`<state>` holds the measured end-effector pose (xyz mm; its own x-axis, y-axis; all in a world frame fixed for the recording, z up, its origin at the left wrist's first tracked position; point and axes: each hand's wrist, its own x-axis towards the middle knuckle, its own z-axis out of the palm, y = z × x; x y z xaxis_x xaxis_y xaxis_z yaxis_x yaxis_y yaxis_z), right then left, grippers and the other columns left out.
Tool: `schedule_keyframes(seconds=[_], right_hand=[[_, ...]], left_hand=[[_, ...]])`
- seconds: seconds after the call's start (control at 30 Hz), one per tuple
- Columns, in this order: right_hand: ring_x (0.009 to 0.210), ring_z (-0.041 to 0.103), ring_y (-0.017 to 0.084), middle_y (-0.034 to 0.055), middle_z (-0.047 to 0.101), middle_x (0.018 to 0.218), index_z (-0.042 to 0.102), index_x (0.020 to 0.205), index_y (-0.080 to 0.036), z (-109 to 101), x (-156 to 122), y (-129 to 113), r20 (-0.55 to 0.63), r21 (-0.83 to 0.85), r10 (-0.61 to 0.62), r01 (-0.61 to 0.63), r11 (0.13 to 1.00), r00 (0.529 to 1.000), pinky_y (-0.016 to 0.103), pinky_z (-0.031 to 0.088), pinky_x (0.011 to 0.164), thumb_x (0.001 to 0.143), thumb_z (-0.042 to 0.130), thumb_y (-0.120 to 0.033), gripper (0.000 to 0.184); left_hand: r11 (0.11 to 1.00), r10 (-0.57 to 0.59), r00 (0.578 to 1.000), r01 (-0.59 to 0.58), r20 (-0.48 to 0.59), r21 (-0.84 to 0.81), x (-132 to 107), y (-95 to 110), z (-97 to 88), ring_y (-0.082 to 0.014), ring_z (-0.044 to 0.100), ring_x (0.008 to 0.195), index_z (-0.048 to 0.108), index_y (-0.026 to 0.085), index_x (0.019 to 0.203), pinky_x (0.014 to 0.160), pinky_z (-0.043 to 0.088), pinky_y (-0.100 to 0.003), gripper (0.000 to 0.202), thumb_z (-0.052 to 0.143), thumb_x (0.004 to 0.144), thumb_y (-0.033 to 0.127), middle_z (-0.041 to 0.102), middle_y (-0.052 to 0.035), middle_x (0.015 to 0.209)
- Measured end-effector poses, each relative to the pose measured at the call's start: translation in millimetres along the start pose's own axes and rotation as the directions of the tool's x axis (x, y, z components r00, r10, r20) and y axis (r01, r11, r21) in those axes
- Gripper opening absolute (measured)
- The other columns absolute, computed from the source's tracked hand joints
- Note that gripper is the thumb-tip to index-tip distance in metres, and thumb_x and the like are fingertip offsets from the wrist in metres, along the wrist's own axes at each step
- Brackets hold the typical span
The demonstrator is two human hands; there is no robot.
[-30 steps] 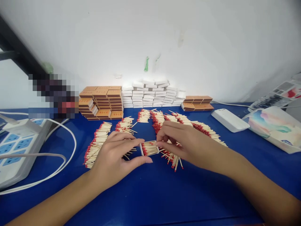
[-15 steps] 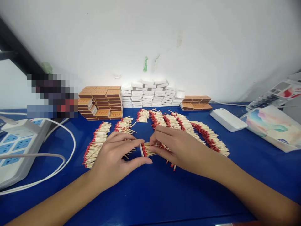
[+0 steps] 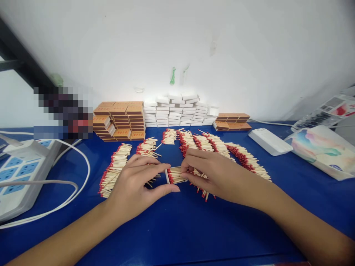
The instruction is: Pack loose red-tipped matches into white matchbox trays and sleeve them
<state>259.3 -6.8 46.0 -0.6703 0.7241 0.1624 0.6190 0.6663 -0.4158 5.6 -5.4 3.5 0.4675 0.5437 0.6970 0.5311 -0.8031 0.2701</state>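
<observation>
My left hand (image 3: 137,181) holds a small white matchbox tray (image 3: 167,176) by its left end, between thumb and fingers. Matches (image 3: 176,174) lie side by side in the tray, their red heads to the left. Over the tray's right end is my right hand (image 3: 206,170), its thumb and fingers pinched together at the matches; anything between the fingertips is hidden. A bundle of loose matches (image 3: 204,194) sticks out under the right hand. More piles of red-headed matches flank the hands: one pile (image 3: 115,170) at the left, another (image 3: 249,162) at the right.
Orange matchboxes (image 3: 120,122) are stacked at the back left, with a smaller stack (image 3: 232,122) farther right. White trays (image 3: 174,112) stand piled between them. A power strip (image 3: 20,177) with white cables is at the left. A white device (image 3: 270,141) and tissue pack (image 3: 324,151) lie right.
My right hand has shifted slightly to the right along the tray, so more of the matches in it show. My left hand has stayed in place.
</observation>
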Motion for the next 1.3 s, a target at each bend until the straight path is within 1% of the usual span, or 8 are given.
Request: schedule_keyframes(seconds=[0.33,0.5,0.63,0.83,1.03,1.13,1.23,1.3], right_hand=[[0.075,0.059,0.014,0.0034,0.068,0.098,0.065,0.101,-0.022,6,2,-5,-0.100,0.088,0.039,-0.030,0.996,0.994,0.029,0.043,0.067,0.105,0.060,-0.031,0.011],[0.074,0.058,0.013,0.0013,0.066,0.093,0.064,0.103,-0.023,7,3,-7,-0.097,0.133,0.082,-0.068,0.989,0.992,0.028,0.042,0.065,0.102,0.064,-0.030,0.008],[0.074,0.058,0.014,0.0009,0.065,0.091,0.065,0.105,-0.023,4,2,-8,-0.099,0.151,0.103,-0.088,0.985,0.990,0.028,0.042,0.065,0.103,0.063,-0.036,0.013],[0.075,0.058,0.013,0.0014,0.066,0.093,0.066,0.102,-0.023,7,4,-6,-0.075,0.148,0.087,-0.075,0.986,0.993,0.027,0.042,0.066,0.104,0.063,-0.036,0.013],[0.068,0.055,0.013,0.0012,0.066,0.089,0.067,0.101,-0.023,6,2,-5,-0.089,0.144,0.108,-0.094,0.985,0.990,0.027,0.041,0.062,0.104,0.061,-0.043,0.021],[0.072,0.057,0.014,0.0016,0.066,0.086,0.067,0.099,-0.023,3,4,4,-0.135,0.098,0.080,-0.067,0.993,0.988,0.027,0.041,0.063,0.103,0.062,-0.040,0.019],[0.067,0.056,0.015,0.0015,0.066,0.077,0.069,0.092,-0.023,-8,5,30,-0.290,0.033,0.159,-0.157,0.987,0.944,0.029,0.039,0.062,0.101,0.063,-0.042,0.022],[0.063,0.056,0.016,0.0016,0.065,0.069,0.068,0.082,-0.023,-19,4,58,-0.453,0.009,0.300,-0.333,0.943,0.839,0.030,0.038,0.061,0.098,0.065,-0.045,0.028]], left_hand=[[1.000,0.015,1.000,-0.015,0.005,-0.017,-1,1,1.2,-0.0237,0.077,0.088,0.079,0.019,0.108,0.085,0.056,-0.039,0.042,0.091,0.079,0.047,0.081,-0.0073,0.095],[0.999,0.028,1.000,-0.027,0.010,-0.043,0,3,1.1,-0.0233,0.077,0.089,0.080,0.016,0.107,0.085,0.056,-0.039,0.042,0.092,0.078,0.044,0.080,-0.0079,0.094],[0.999,0.025,1.000,-0.025,-0.004,-0.044,0,2,0.5,-0.0235,0.077,0.088,0.080,0.015,0.107,0.086,0.056,-0.039,0.043,0.092,0.078,0.044,0.080,-0.0086,0.094],[0.999,0.017,1.000,-0.017,0.004,-0.050,0,1,0.1,-0.0227,0.077,0.088,0.080,0.016,0.107,0.087,0.055,-0.038,0.041,0.092,0.078,0.044,0.081,-0.0070,0.093],[0.999,-0.004,1.000,0.004,-0.006,-0.054,-1,1,0.5,-0.0226,0.076,0.088,0.081,0.016,0.106,0.085,0.055,-0.037,0.042,0.092,0.078,0.045,0.080,-0.0074,0.094],[0.999,-0.011,1.000,0.010,-0.011,-0.054,0,1,-0.5,-0.0223,0.076,0.088,0.081,0.016,0.107,0.085,0.055,-0.037,0.042,0.091,0.078,0.045,0.080,-0.0078,0.095],[0.999,-0.014,1.000,0.013,-0.016,-0.050,0,0,-2.2,-0.0219,0.076,0.089,0.081,0.017,0.106,0.086,0.054,-0.037,0.040,0.091,0.080,0.044,0.081,-0.0071,0.096],[0.999,-0.017,1.000,0.016,-0.018,-0.048,-1,0,-3.0,-0.0220,0.076,0.089,0.081,0.018,0.107,0.086,0.054,-0.037,0.038,0.090,0.081,0.045,0.081,-0.0065,0.097]])
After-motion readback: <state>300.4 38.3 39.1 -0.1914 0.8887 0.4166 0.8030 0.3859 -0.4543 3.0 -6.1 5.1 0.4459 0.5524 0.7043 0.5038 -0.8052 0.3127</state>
